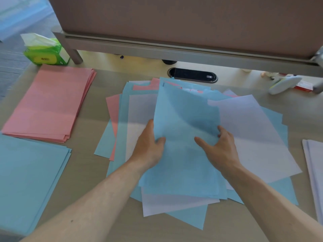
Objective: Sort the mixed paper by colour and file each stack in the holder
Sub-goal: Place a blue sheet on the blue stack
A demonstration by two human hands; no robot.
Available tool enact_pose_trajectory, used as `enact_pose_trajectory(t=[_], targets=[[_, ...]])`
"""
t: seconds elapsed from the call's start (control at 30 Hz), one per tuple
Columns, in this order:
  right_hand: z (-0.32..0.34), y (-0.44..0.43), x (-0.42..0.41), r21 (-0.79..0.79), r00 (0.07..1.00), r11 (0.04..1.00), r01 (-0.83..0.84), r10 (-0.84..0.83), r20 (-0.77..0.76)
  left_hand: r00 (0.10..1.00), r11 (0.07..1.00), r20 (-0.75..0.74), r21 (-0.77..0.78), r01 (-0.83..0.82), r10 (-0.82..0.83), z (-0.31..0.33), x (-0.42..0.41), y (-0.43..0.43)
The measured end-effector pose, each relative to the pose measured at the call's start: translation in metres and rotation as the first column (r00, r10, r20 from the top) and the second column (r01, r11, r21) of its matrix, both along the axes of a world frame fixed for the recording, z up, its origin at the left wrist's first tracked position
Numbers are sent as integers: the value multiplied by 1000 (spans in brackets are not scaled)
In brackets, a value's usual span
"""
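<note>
A mixed heap of blue, white and pink sheets lies spread in the middle of the desk. On top of it a blue sheet curves upward. My left hand pinches its left edge, thumb on top. My right hand rests on the sheet's right part with fingers spread and thumb lying flat. A sorted pink stack lies at the far left, a sorted blue stack at the near left, and a white stack shows at the right edge. No holder is in view.
A green tissue pack stands at the back left. A brown partition panel closes off the back of the desk, with a black cable port in front of it. Small items, including a white-green object, lie at the back right.
</note>
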State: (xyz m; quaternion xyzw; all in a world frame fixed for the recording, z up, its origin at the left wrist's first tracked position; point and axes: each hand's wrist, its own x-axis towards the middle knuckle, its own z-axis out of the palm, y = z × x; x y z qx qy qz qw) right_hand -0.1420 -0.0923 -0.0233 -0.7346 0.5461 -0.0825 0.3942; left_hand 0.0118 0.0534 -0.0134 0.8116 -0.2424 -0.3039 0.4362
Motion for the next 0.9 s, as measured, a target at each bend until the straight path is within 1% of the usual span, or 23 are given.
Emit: enact_pose_trajectory(t=[0.03, 0.07, 0.13, 0.17, 0.2, 0.3, 0.37, 0.47, 0.5, 0.57, 0.63, 0.7, 0.8, 0.9], targets=[[3, -7, 1, 19, 999, 999, 36, -36, 27, 1000, 997, 19, -71, -4, 5, 7, 6, 2], [7, -14, 3, 72, 993, 995, 72, -78, 83, 1000, 991, 16, -135, -2, 4, 16, 13, 5], [16, -25, 8, 243, 945, 966, 88, -159, 286, 1000, 969, 0, -245, 8, -8, 33, 28, 8], [20, -29, 13, 304, 910, 951, 47, -167, 380, 1000, 956, -7, -292, 14, -17, 39, 35, 7], [24, -33, 18, 327, 883, 945, 4, -157, 443, 1000, 944, -15, -329, 18, -25, 45, 40, 6], [36, -38, 32, 361, 820, 929, -78, -146, 553, 1000, 929, -8, -369, 15, -19, 52, 47, 1], [42, -38, 38, 321, 813, 941, -110, -101, 574, 1000, 938, 6, -346, -12, 15, 50, 48, 1], [46, -33, 40, 267, 816, 952, -149, -34, 577, 995, 942, -67, -324, -91, 73, 40, 47, 6], [48, -32, 40, 248, 811, 958, -146, -28, 584, 994, 943, -66, -316, -107, 90, 39, 46, 8], [53, -31, 39, 184, 797, 974, -130, -8, 604, 990, 942, 29, -313, -122, 138, 43, 45, 11], [61, -29, 35, 119, 764, 985, -128, 21, 645, 975, 927, 112, -347, -141, 190, 53, 48, 12], [68, -25, 30, 40, 726, 988, -150, 82, 683, 973, 901, 128, -415, -121, 190, 61, 48, 14], [69, -16, 26, -14, 689, 990, -143, 110, 716, 979, 879, 89, -461, -123, 184, 62, 41, 18], [62, -5, 29, -34, 704, 989, -143, 126, 699, 981, 882, 34, -444, -156, 191, 58, 30, 16]])
